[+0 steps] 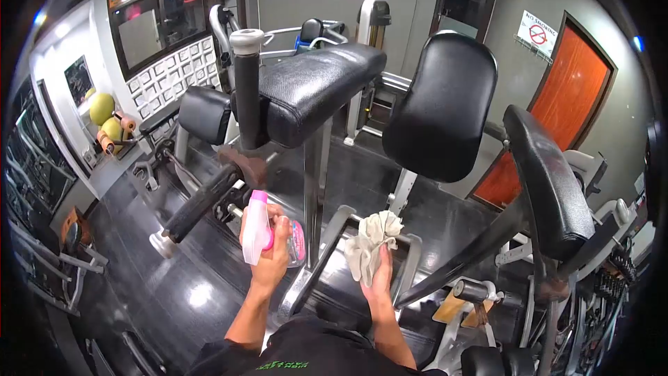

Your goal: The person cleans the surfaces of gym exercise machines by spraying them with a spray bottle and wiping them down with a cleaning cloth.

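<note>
My left hand [272, 251] is wrapped round a pink and white spray bottle [256, 228]; its clear body with a pink label shows to the right of the fingers. A crumpled cream cloth [372, 240] is gripped in my right hand [380, 271]. Both hands are low in front of my body, apart from each other. Beyond them stands an exercise machine with a long black arm pad [316, 76], a black backrest [445, 104] and another black pad [550, 174] at the right. Neither hand nor cloth touches these pads.
A black roller handle [202, 205] juts out left of the bottle. The metal frame [311, 285] rises between and around my hands. Other gym machines stand behind and at the right, near an orange door [570, 76]. Yellow balls [102, 108] are at the far left.
</note>
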A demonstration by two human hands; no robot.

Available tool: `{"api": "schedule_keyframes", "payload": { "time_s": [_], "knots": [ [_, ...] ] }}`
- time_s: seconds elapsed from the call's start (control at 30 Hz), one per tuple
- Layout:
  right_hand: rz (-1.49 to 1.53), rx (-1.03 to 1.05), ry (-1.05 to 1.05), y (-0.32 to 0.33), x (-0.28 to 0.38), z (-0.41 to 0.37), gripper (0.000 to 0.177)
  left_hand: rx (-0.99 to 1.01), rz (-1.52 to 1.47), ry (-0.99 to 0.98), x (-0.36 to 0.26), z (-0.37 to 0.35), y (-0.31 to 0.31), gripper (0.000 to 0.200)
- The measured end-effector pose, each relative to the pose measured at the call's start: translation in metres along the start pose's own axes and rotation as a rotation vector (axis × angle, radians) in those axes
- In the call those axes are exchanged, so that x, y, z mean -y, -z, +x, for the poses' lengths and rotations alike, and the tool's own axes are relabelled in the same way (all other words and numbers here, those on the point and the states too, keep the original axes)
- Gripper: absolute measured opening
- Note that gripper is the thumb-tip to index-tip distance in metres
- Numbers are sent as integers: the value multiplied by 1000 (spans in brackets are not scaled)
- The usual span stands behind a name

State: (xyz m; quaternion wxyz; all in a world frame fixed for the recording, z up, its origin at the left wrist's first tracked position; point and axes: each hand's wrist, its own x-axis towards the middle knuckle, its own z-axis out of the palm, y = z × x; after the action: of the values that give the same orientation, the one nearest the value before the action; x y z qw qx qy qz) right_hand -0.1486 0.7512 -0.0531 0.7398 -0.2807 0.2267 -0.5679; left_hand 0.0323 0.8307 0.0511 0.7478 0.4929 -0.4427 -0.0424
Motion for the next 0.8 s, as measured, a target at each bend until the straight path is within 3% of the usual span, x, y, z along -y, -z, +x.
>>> {"api": "schedule_keyframes", "payload": {
  "time_s": [0.07,0.2,0.27,0.4,0.67,0.77,0.8],
  "knots": [
    [-14,1,14,-8,-5,3,45,68,-194,81,-10,10,-5,13],
    [-69,9,24,-13,-17,13,44,85,-7,29,-7,14,-7,15],
    [-94,-18,32,-18,-22,15,43,109,-157,76,-16,19,-15,13],
    [-42,22,43,-32,-27,17,42,174,-38,35,-9,26,-21,14],
    [-126,24,101,-45,-28,75,49,171,-151,90,-2,29,-30,18],
    [-146,26,257,-77,-9,111,54,170,-128,86,2,25,-31,18],
    [-307,51,435,-87,-2,123,54,139,-158,88,3,23,-33,18]
  ]
}}
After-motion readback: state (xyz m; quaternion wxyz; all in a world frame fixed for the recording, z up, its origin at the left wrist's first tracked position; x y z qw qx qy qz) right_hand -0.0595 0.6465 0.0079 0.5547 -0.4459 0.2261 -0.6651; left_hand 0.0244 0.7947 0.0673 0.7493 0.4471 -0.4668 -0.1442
